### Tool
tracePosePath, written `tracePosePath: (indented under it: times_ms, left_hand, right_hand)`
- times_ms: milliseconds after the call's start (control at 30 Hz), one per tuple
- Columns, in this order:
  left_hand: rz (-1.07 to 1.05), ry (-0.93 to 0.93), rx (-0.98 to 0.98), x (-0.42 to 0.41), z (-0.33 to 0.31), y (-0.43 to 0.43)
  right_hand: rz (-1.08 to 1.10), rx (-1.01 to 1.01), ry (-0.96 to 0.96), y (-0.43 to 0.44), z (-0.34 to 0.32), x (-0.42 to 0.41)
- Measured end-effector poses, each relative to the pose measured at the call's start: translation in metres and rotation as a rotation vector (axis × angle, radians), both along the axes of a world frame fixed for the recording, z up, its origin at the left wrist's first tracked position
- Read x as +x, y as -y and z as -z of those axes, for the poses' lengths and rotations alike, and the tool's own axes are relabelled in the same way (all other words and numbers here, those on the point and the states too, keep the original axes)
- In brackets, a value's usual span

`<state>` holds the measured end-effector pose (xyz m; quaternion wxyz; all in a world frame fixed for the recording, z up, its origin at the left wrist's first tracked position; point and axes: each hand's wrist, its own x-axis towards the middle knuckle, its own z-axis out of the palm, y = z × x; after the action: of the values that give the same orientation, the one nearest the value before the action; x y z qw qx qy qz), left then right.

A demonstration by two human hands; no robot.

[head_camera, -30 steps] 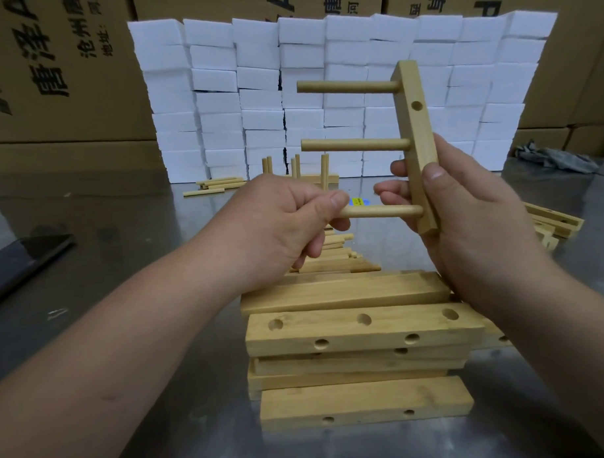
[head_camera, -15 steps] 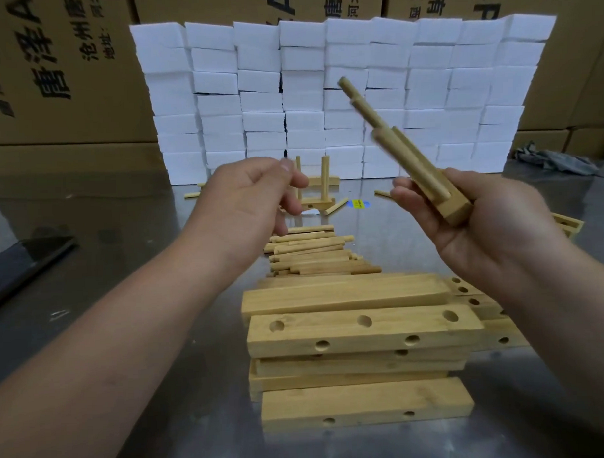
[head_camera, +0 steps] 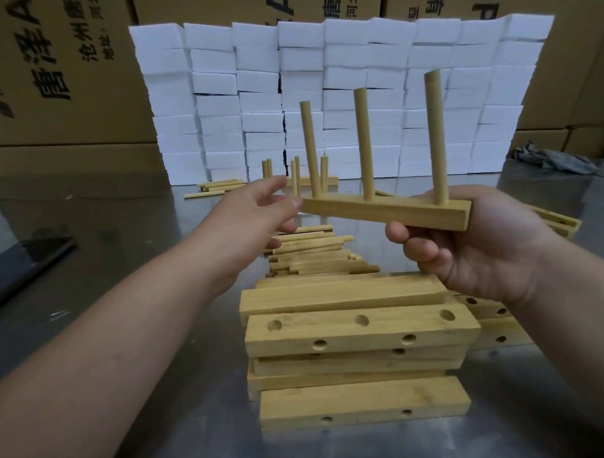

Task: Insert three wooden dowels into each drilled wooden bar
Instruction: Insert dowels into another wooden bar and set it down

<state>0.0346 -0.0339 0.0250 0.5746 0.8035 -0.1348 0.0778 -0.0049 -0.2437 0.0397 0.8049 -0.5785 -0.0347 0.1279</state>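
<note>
Wooden bar (head_camera: pixel 385 214) sits in the middle of the frame, a little right of centre, lifted above the table and lying roughly level, its right end nearer the camera. Three dowels (head_camera: pixel 363 144) stand upright out of its top face, one near each end and one in the middle.

The right hand (head_camera: pixel 476 253) grips the bar at its right end from below, with curled fingers under it and the thumb hidden behind it. The left hand (head_camera: pixel 255 216) reaches in from the lower left with its fingers loose and spread, holding nothing. Its thumb tip is right at the bar's left end, and whether it touches cannot be told.

Below the hands, a stack of drilled bars (head_camera: pixel 359 329) lies on the metal table (head_camera: pixel 124 269), with empty holes showing on top and side faces. Just behind the stack is a heap of loose dowels (head_camera: pixel 311 252). More bars (head_camera: pixel 560 221) show at the right edge, behind the right hand.

Farther back, finished bars (head_camera: pixel 298 175) with upright dowels stand at the foot of a wall of white foam blocks (head_camera: pixel 340 90). A few more dowels (head_camera: pixel 217 187) lie to their left. Cardboard boxes (head_camera: pixel 65 65) fill the background. A grey cloth (head_camera: pixel 555 161) lies at the right, and a dark flat object (head_camera: pixel 24 262) at the left edge.
</note>
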Motion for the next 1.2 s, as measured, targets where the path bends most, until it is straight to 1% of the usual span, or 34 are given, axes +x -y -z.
tracePosePath:
  times_ms: [133, 300, 400, 600, 767, 900, 1100, 1200]
  left_hand:
    - [0.06, -0.026, -0.008, 0.0, 0.002, -0.002]
    - [0.111, 0.005, 0.008, 0.004, 0.002, -0.005]
    - [0.096, 0.039, 0.008, 0.006, 0.003, -0.008]
    - [-0.068, 0.142, -0.046, 0.015, 0.005, -0.013]
    - [-0.248, 0.158, -0.063, 0.034, 0.013, -0.027]
    - [-0.381, 0.111, -0.01, 0.054, 0.03, -0.043]
    - [-0.601, 0.012, 0.184, 0.08, 0.06, -0.073]
    - [-0.669, -0.026, 0.265, 0.088, 0.069, -0.083]
  right_hand:
    - [-0.03, -0.039, 0.015, -0.001, -0.001, -0.001]
    - [-0.002, 0.031, -0.026, 0.003, -0.002, 0.0]
    - [0.018, 0.046, -0.028, 0.004, -0.001, 0.002]
    - [0.125, 0.173, 0.015, 0.006, 0.005, 0.01]
    - [0.268, 0.104, 0.037, 0.005, 0.013, 0.017]
    - [0.328, 0.045, 0.042, 0.002, 0.018, 0.021]
    - [0.344, -0.004, 0.051, -0.002, 0.024, 0.024]
    - [0.343, -0.02, 0.057, -0.001, 0.026, 0.025]
